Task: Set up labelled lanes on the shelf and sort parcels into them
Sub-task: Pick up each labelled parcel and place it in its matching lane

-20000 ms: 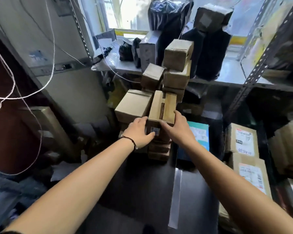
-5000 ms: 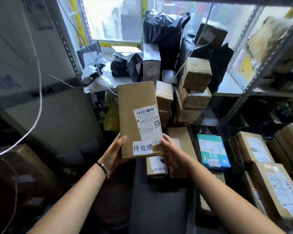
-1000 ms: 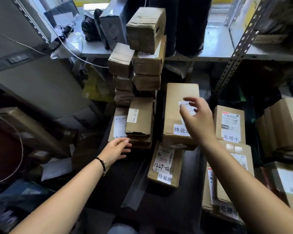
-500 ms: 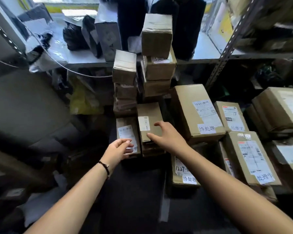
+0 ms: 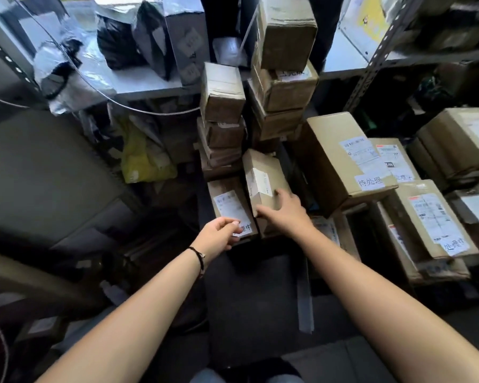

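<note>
From the head camera, the chief danger looks to be the crooked tower of small brown cardboard boxes [image 5: 284, 87] just behind the work. The small tilted brown cardboard parcel with a white shipping label [image 5: 262, 179] sits close against the tower's foot, so a careless tug could bring the upper boxes down (they already sit askew). The right hand [image 5: 285, 214] grips that parcel at its near right corner, fingers [image 5: 281, 193] spread over the top face and thumb tucked at the near edge. A hold so close to one corner may let the parcel swing or slip. The parcel lies just right of the flat brown cardboard box with a white label [image 5: 228, 205], above the dark shelf surface [image 5: 255, 294]. The left hand [image 5: 217, 236] is curled at the flat box's near edge, thumb and forefinger meeting on its handwritten strip. Whether they pinch or only press I cannot tell, and a pull there could peel the strip.
</note>
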The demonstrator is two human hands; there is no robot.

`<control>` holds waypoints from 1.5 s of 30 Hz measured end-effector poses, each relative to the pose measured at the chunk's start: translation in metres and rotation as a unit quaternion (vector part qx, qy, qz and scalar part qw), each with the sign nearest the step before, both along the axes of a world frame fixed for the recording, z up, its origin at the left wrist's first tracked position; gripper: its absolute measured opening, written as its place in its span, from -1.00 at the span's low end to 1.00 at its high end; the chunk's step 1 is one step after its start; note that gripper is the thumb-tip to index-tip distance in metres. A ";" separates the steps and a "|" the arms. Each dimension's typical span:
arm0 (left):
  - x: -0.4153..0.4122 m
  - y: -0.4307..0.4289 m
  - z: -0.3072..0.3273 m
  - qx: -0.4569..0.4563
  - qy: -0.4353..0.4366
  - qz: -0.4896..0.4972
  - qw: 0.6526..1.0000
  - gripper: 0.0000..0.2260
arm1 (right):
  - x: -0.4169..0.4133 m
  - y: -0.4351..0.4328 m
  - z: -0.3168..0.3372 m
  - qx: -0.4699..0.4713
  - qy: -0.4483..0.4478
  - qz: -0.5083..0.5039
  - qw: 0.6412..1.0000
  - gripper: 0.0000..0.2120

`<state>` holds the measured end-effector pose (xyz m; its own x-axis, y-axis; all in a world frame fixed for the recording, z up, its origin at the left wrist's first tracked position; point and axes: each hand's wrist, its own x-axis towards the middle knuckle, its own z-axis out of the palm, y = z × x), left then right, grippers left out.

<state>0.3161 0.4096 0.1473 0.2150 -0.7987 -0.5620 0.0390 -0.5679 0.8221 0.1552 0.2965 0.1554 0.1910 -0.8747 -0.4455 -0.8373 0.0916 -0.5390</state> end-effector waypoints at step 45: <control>0.073 -0.049 0.203 -0.316 -0.176 -0.153 0.920 -0.59 | -0.026 -0.017 0.251 -0.183 -0.438 0.114 0.873 -0.59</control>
